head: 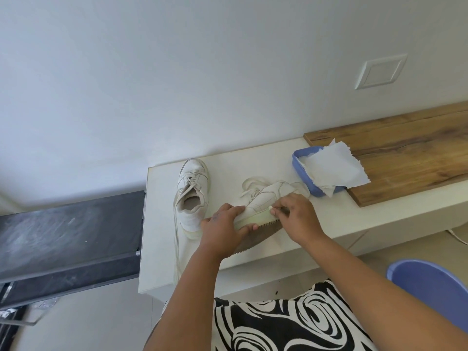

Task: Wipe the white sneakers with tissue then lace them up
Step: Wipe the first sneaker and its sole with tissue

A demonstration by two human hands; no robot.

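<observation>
White sneakers (228,198), blue tissue tray (304,171), black-and-white swirled fabric (291,323).

One sneaker (191,196) stands near the desk's (162,224) left edge; the other sneaker (263,206) lies right of it, and the tissue tray (301,168) is behind, further right.

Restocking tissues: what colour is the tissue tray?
Blue tray, clearest in the head view.

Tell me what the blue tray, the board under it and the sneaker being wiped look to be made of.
Blue tray: probably plastic, with a smooth, even colour and a rounded moulded rim.
Board: wood or wood-look laminate; brown grain and knots show, with a matte finish.
Sneaker being wiped: white smooth upper with stitched panels, likely leather or a synthetic; the ridged sole looks like rubber, yellowed along the edge.
</observation>
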